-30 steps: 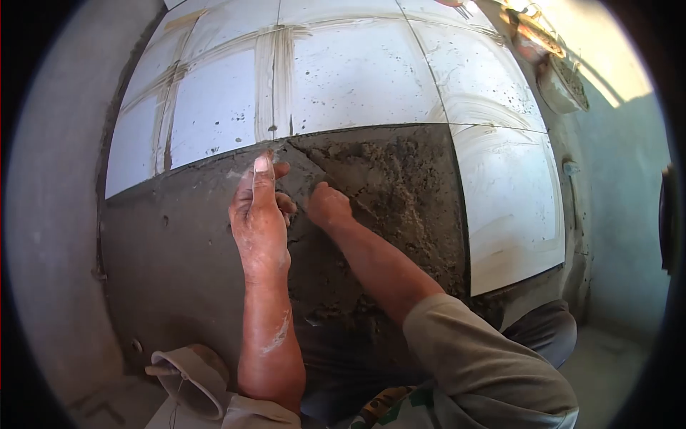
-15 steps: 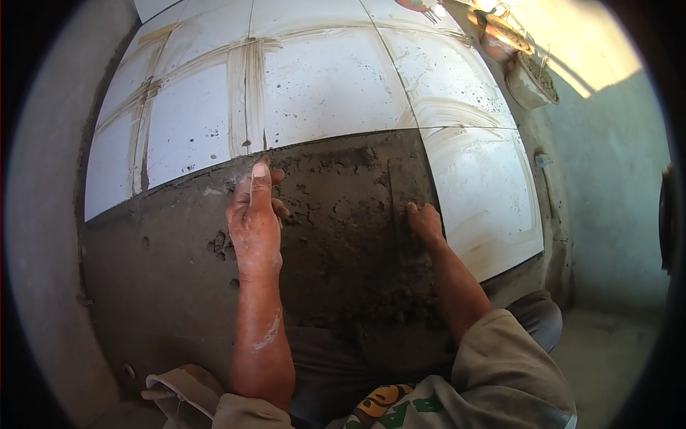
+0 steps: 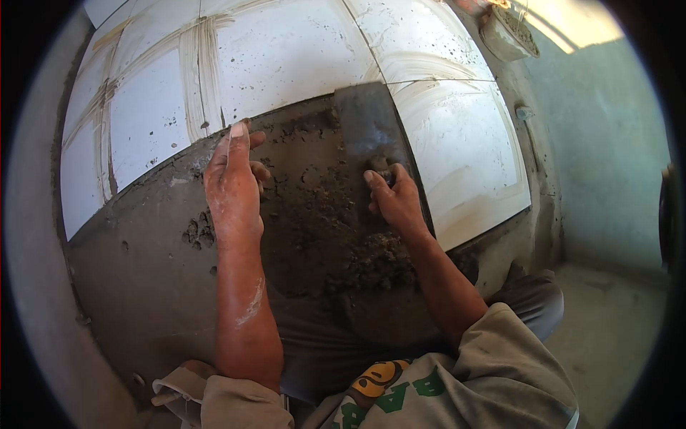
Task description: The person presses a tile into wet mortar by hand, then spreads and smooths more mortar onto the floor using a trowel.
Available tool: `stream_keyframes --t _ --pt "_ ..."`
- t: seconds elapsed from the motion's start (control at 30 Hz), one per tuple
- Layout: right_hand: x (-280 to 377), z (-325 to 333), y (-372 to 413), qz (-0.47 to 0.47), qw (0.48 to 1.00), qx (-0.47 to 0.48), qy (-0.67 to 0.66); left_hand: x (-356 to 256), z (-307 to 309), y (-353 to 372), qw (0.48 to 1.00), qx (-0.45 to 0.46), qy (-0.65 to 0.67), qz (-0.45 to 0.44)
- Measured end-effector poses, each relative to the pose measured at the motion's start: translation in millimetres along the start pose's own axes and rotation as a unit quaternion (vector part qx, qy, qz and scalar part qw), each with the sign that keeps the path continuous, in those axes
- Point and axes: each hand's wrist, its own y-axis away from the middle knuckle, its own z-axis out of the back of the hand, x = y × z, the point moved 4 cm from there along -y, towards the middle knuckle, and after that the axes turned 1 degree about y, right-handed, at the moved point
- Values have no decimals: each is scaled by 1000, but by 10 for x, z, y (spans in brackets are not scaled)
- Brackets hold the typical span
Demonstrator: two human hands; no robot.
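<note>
My right hand (image 3: 395,196) is wrapped around the handle of a rectangular plastering trowel (image 3: 364,121). The trowel's long dark blade lies along the right side of the wet mortar bed (image 3: 300,207), its far end reaching the edge of the white tiles (image 3: 293,57). My left hand (image 3: 234,175) is over the mortar at the tile edge, thumb stretched out and fingers apart, with nothing visible in it. Loose mortar crumbs (image 3: 375,264) are heaped between my right forearm and my legs.
One white tile (image 3: 464,157) borders the mortar on the right. A bucket of mortar (image 3: 509,34) stands at the far right by the wall (image 3: 600,143). A hammer-like tool (image 3: 525,113) lies between tile and wall. Another wall (image 3: 28,214) rises on the left.
My right hand has moved the trowel away from me, toward the far tile edge, and its blade now catches light. The view has shifted somewhat; my left hand keeps its pose.
</note>
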Motion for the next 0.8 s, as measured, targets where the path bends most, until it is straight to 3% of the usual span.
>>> stream_keyframes --t 0.07,0.1,0.17,0.3,0.37,0.47,0.53,0.6,0.67,0.77,0.8 --pt "76 17 121 139 986 -26 -86 27 -66 -27 1000 9 0 3" --pt "-144 -83 24 182 981 -49 33 38 -125 -37 1000 17 4 1" --pt "-325 -352 -15 193 931 30 309 54 -237 -58 999 35 -8 13" --pt "-306 -238 142 152 913 110 363 121 -359 -145 998 46 -30 8" --pt "-45 82 180 166 939 -3 300 118 -386 -112 997 57 -44 4" --pt "-7 495 -92 217 925 -8 311 116 -574 -80 996 83 -42 -2" --pt "-14 787 -245 165 834 162 501 130 -714 -75 994 103 -35 -7" --pt "83 1298 -214 84 835 131 527 148 -783 -49 993 103 -57 -1" --pt "102 1905 -148 68 834 48 545 170 -863 -26 992 104 -66 8" --pt "-235 2770 -14 38 859 -32 510 206 -1139 16 988 130 -84 15" --pt "-473 3034 47 10 851 -111 513 257 -1234 33 986 142 -90 19"
